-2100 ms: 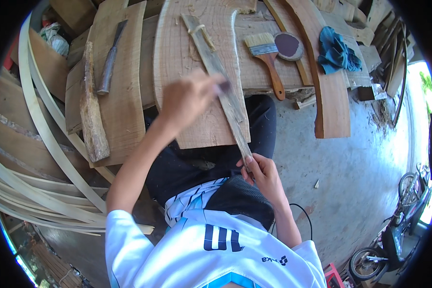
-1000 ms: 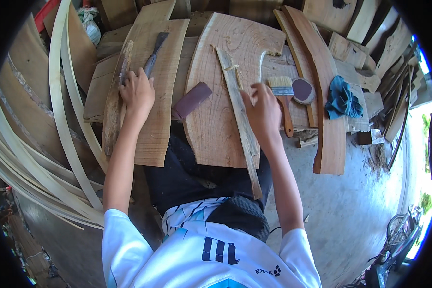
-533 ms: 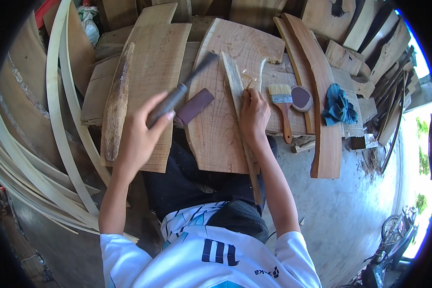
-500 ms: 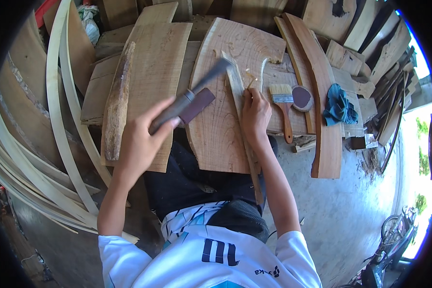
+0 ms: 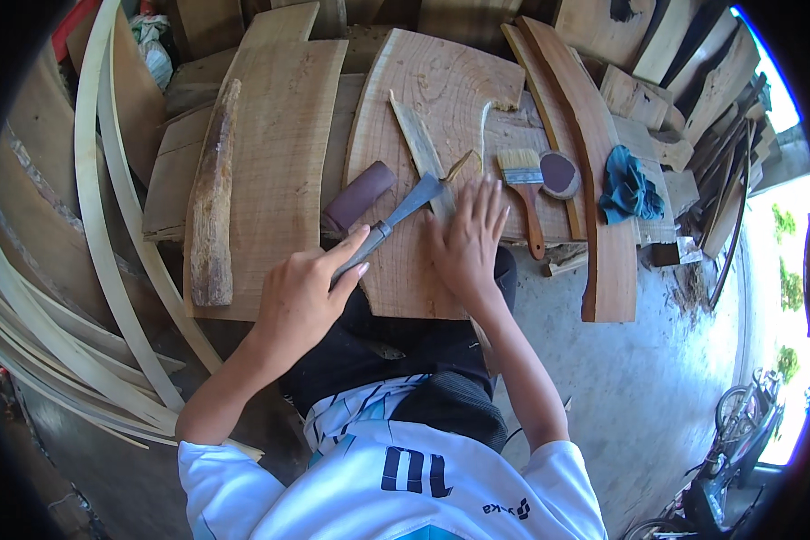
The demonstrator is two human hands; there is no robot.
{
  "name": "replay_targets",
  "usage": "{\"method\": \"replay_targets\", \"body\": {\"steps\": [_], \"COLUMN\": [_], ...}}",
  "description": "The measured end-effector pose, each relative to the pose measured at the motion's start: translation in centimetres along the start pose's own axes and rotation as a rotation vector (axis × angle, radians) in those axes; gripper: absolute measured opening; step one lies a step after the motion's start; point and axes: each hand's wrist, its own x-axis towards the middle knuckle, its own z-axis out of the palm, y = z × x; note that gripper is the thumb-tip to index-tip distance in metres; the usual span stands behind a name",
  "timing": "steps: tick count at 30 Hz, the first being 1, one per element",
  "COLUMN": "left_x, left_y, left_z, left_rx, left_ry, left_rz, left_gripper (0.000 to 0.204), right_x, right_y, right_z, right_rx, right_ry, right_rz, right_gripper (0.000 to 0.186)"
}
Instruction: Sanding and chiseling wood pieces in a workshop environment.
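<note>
My left hand (image 5: 301, 292) is wrapped round the grey handle of a chisel (image 5: 411, 200), index finger stretched along it. The flared blade meets the edge of a thin wooden strip (image 5: 411, 129). Spread fingers and palm of my right hand (image 5: 466, 238) lie over the strip's near part, with nothing gripped. Under both is a wide wooden board (image 5: 414, 67) with a notch at its far right. A curled wood shaving (image 5: 462, 166) sits just beyond the blade. Left of the blade rests a purple-brown sandpaper roll (image 5: 358, 195).
Right of my hand lie a paintbrush (image 5: 523, 171), a round purple-faced disc (image 5: 560, 175) and a crumpled blue cloth (image 5: 630, 186). A long plank (image 5: 610, 252) and a bark-edged stick (image 5: 214, 207) flank the board. Bent pale strips (image 5: 90, 162) stand at left; a bicycle (image 5: 736, 409) at lower right.
The chisel has come nearer to me, its blade sliding from the strip's far end to beside my right hand. My right hand has gone from bunched fingers to spread flat.
</note>
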Motion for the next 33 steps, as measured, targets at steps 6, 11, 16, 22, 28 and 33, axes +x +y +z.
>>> {"method": "replay_targets", "body": {"steps": [6,11,16,22,28,33], "left_x": [-0.1,-1.0,-0.4,-0.2,-1.2,-0.8], "left_y": [2.0,3.1,3.8,3.1,5.8,5.5], "left_z": [0.9,2.1,2.4,3.7,3.2,3.4], "left_rx": [0.079,0.099,0.107,0.115,0.202,0.169], "left_ry": [-0.021,0.000,0.001,0.049,-0.110,-0.013], "left_rz": [-0.084,-0.109,-0.133,-0.099,-0.263,-0.193], "left_gripper": [0.041,0.041,0.041,0.044,0.040,0.041], "right_x": [-0.3,-0.5,-0.1,-0.2,-0.5,-0.3], "right_y": [0.1,0.1,0.0,0.1,0.0,-0.1], "right_z": [0.7,1.1,0.8,1.1,1.3,1.3], "right_rx": [-0.051,-0.051,-0.034,-0.003,-0.036,-0.034], "right_ry": [-0.053,-0.033,-0.005,0.004,-0.013,0.039], "right_rz": [-0.031,-0.040,-0.020,-0.045,-0.023,-0.044], "right_gripper": [0.076,0.072,0.073,0.073,0.074,0.073]}}
